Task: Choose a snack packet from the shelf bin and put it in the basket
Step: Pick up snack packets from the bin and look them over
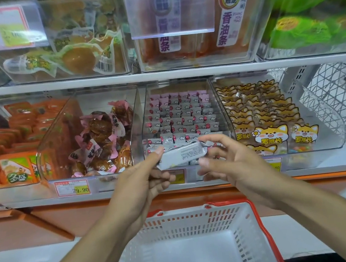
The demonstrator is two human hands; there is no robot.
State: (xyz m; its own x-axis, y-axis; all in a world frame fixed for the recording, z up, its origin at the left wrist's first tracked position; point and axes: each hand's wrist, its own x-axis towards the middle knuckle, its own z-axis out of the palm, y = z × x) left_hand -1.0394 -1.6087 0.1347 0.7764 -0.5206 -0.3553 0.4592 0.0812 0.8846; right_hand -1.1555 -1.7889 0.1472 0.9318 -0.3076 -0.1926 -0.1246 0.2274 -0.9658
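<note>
Here, in the head view, both hands met in front of the lower shelf and held one snack packet [182, 153] between them — a pale grey wrapper with small print on its upturned face, tilted with its right end higher. The left hand [149, 176] had the packet's left end in its grip, thumb on top and the curled fingers beneath. The right hand [228, 159] pinched the crimped right end with its upper fingers, while the lower fingers lay loosely spread under the wrapper. The packet hung just in front of the clear shelf bin [184, 119], which was filled with rows of small pink-and-grey packets of the same kind. Below the hands stood the basket [192, 246] — white slotted walls, red rim — with nothing visible on its floor. To the left of the bin sat another clear bin of brown snacks in pink-trimmed wrappers [102, 138], and to the right one with fox-face packets [267, 121]. A yellow price tag [72, 187] reading 29.90 was fixed to the shelf edge.
</note>
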